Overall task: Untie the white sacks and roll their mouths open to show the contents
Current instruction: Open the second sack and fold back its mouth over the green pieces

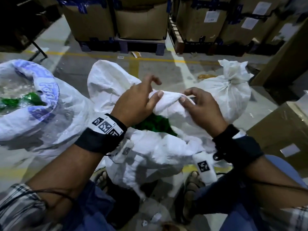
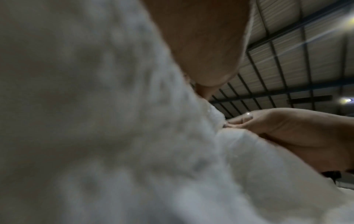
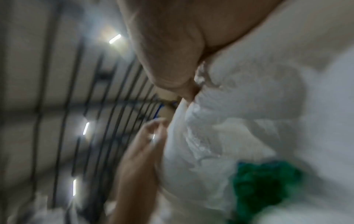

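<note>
A white woven sack [image 1: 150, 152] stands between my feet, its mouth partly open with green material [image 1: 156, 125] showing inside. My left hand [image 1: 141, 100] and right hand [image 1: 195, 104] both pinch the far rim of its mouth [image 1: 170, 99], thumbs on top of the bunched fabric. In the left wrist view blurred sack cloth [image 2: 95, 121] fills the frame, with the right hand [image 2: 287, 128] beside it. In the right wrist view the sack cloth [image 3: 249, 106] and the green contents [image 3: 264, 184] show. Another white sack [image 1: 228, 90], tied at the neck, stands at the right.
An opened sack [image 1: 36, 104] with a rolled printed rim and clear and green plastic inside sits at the left. Cardboard boxes on pallets [image 1: 141, 19] line the back. More cardboard boxes [image 1: 283, 129] stand at the right. Yellow lines [image 1: 136, 67] mark the concrete floor.
</note>
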Demonstrator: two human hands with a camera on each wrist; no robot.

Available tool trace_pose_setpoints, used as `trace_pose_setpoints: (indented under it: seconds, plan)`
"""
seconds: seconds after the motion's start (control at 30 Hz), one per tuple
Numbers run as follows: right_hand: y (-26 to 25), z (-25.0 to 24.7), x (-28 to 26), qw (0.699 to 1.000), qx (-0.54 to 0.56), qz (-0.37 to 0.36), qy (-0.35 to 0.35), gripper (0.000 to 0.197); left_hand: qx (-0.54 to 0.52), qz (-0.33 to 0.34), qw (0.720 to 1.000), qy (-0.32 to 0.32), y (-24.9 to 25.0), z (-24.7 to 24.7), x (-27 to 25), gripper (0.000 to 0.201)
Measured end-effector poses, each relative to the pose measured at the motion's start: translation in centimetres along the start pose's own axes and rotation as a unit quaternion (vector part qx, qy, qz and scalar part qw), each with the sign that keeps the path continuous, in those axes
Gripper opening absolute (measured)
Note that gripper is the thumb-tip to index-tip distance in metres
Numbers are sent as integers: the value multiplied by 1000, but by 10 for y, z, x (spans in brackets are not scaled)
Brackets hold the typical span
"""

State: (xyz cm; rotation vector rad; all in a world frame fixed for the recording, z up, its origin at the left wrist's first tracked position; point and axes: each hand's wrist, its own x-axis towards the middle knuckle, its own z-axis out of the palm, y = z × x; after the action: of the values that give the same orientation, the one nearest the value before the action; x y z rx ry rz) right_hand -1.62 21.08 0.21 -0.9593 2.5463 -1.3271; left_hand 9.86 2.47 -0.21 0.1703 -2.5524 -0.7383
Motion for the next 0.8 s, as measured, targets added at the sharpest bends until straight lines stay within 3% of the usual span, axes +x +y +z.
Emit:
trace_pose_setpoints:
  seconds: [0.03,0.1,0.13,0.17,0.27,0.33,0.37,0.4,0.47,0.53,0.57,0.63,0.67,0.7,0.73,0.8]
  plan:
    - [3,-5,4,981,166,90,-44,7,0,41,999,-28,-1,-3,-1,30]
    - [9,-12,8,887,386,224,-119,25,63,106,989,-77,-4,-8,-2,38]
    - [9,-14,9,861,413,257,-148,28,103,127,983,-84,-5,-9,-2,39]
    - [9,-15,10,862,398,269,-164,22,135,145,977,-79,-7,-9,-1,37]
    - [8,-8,9,905,306,261,-138,14,219,158,962,-32,-8,-8,4,29]
    - [6,-5,7,974,141,168,-53,6,220,107,969,-34,-9,-7,4,28]
    - [4,-4,2,997,12,79,3,11,206,72,975,-45,-10,-6,3,28]
    - [3,-2,-4,992,-115,-24,43,19,196,32,979,-53,-10,-4,2,29]
    - [-9,3,-17,933,-303,-181,70,33,159,-61,984,-59,-11,0,1,37]
    - [-18,12,-24,902,-385,-191,35,33,89,-136,984,-70,-8,1,3,42]
    - [-17,15,-24,907,-392,-157,9,29,51,-152,984,-79,-7,1,4,41]
    - [-9,17,-19,956,-281,-62,-50,26,3,-142,984,-105,-6,2,5,39]
    - [-4,16,-15,986,-141,6,-90,27,-4,-117,986,-117,-6,3,3,35]
    - [1,15,-11,989,28,81,-120,29,-2,-80,989,-126,-5,3,0,30]
    - [6,14,-8,961,179,160,-138,26,11,-36,991,-130,-6,2,-3,34]
    - [12,9,-3,869,360,292,-171,24,47,50,991,-118,-8,2,-4,41]
